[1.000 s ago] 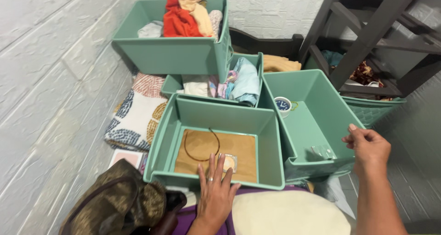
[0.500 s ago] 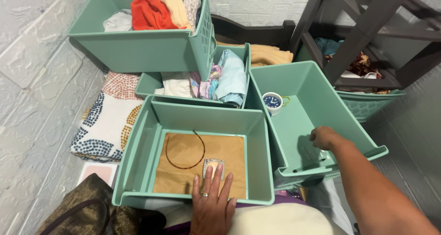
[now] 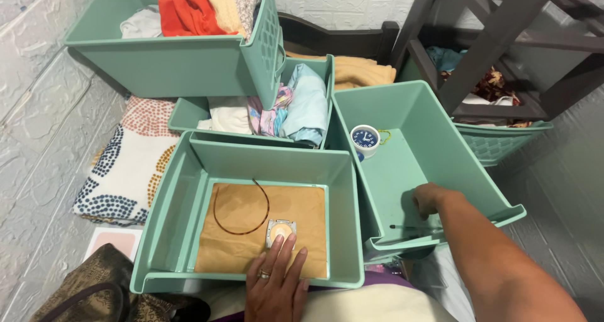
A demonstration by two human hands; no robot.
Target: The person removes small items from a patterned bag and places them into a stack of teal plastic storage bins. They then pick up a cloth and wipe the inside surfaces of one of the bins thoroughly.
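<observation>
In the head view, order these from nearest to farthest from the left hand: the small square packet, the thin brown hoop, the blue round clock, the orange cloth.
1. Small square packet, touching the left hand.
2. Thin brown hoop, same bin, left of it.
3. Blue round clock, right bin's far end.
4. Orange cloth, top back bin.

A home — clothes-filled bins (image 3: 189,64), pillow (image 3: 126,158), shelf (image 3: 497,39).

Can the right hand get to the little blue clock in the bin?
Probably yes. The right hand is already down inside the same green bin as the clock, which sits at the far end. The bin floor between them looks bare, so nothing seems to block the way.
</observation>
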